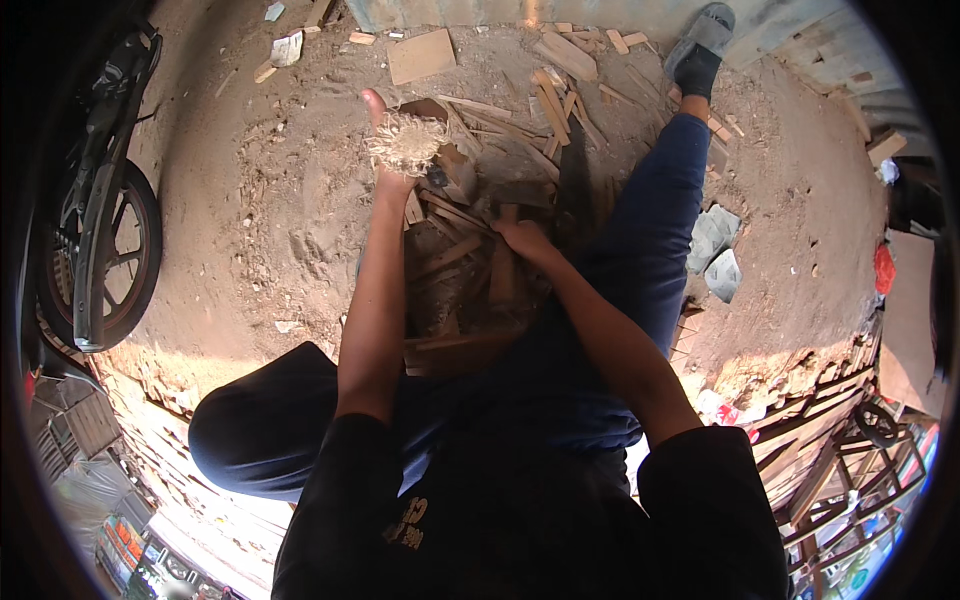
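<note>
My left hand (394, 183) is raised over the wood pile, thumb stretched out. It holds a round tuft of pale, curly fibres like wood shavings (408, 143), which hides most of the palm and fingers. To its right and nearer me, my right hand (524, 241) is closed, its fingers curled around the end of a thin wooden stick (460, 212). Below both hands lies a heap of wood offcuts (447, 258) in deep shade between my legs. A wooden board edge (465, 343) borders the near side of the heap.
Loose slats (552, 105) and a flat board (421, 57) lie on the dirt ground ahead. A motorcycle (105, 230) stands at the left. Grey crumpled scraps (714, 238) lie right of my outstretched leg. A corrugated metal wall (590, 12) runs along the far side.
</note>
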Demonstrator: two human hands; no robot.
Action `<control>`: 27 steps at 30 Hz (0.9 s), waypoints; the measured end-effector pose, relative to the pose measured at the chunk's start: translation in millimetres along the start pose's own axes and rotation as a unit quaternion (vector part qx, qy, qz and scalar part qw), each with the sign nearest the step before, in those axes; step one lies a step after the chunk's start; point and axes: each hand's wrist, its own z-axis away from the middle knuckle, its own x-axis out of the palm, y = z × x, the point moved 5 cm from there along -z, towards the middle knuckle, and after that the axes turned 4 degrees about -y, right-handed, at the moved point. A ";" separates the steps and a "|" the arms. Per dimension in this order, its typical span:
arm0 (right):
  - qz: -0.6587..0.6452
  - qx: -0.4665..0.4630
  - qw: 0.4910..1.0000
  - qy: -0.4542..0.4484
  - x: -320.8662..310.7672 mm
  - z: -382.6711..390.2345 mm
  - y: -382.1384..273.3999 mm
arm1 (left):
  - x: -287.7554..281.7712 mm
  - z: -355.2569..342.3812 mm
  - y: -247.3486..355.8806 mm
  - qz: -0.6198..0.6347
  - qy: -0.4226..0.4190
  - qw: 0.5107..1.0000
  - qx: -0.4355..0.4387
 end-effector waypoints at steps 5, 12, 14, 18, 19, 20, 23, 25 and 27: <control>0.274 -0.090 0.953 0.092 -4.2 72.1 -68.4 | -4.0 3.5 11.1 -0.096 0.093 0.989 0.064; -0.015 -0.518 0.831 0.203 -1.0 142.1 -174.5 | 30.8 8.2 -14.6 -0.042 0.084 0.995 0.031; -0.074 -0.515 0.836 0.173 0.9 139.4 -168.8 | 36.1 12.1 -13.8 -0.113 0.027 0.992 0.045; -0.130 -0.479 0.858 0.131 -6.9 141.3 -163.5 | 52.6 19.9 -12.6 -0.225 -0.029 0.971 0.079; -0.145 -0.486 0.852 0.125 -7.6 138.2 -160.2 | 56.8 20.2 -13.8 -0.241 -0.049 0.965 0.093; -0.161 -0.494 0.846 0.120 -7.5 131.0 -155.9 | 61.2 20.4 -15.0 -0.257 -0.069 0.958 0.106; -0.158 -0.567 0.791 0.169 -17.0 138.3 -160.4 | 53.5 15.8 -15.1 -0.311 -0.020 0.940 0.137; -0.218 -0.573 0.773 0.160 -26.7 138.3 -155.5 | 56.4 19.7 -8.5 -0.341 -0.001 0.926 0.162; -0.351 -0.520 0.774 0.082 -40.2 129.3 -143.5 | 56.0 21.9 0.4 -0.356 0.009 0.917 0.178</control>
